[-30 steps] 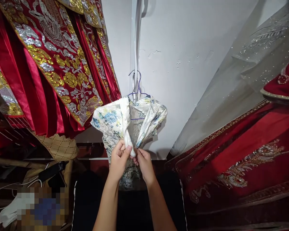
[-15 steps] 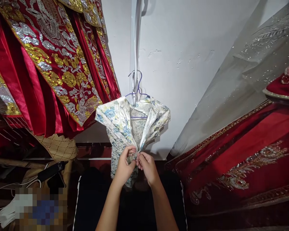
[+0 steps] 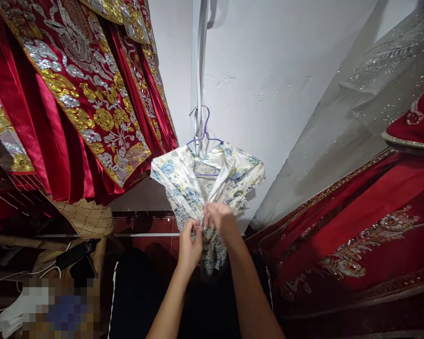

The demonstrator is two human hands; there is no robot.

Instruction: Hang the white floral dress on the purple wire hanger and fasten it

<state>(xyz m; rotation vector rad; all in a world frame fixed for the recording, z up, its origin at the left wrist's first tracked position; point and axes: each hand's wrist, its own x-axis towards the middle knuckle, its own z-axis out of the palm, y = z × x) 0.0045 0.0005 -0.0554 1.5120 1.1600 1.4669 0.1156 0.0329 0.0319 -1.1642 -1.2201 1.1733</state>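
Note:
A short-sleeved floral shirt (image 3: 178,176), white with blue and yellow flowers, hangs on a purple hanger (image 3: 206,127) in front of me. Its collar is open in a V at the top. My left hand (image 3: 191,245) pinches the front edge of the shirt low on the opening. Just above and to the right, my right hand (image 3: 221,219) has its fingers closed on the same front edge. Any button between the fingertips is too small to make out.
Red embroidered garments hang at the left (image 3: 102,117) and right (image 3: 367,226). A sheer sparkling fabric (image 3: 314,132) slopes along the right wall. At lower left, a wooden stand (image 3: 101,259) holds a dark phone-like object (image 3: 83,270) and a white cable (image 3: 14,273).
My right hand has moved up and slightly right along the shirt's opening. The left hand has shifted a little down and right. The shirt has swung to the right, its front edges closer together.

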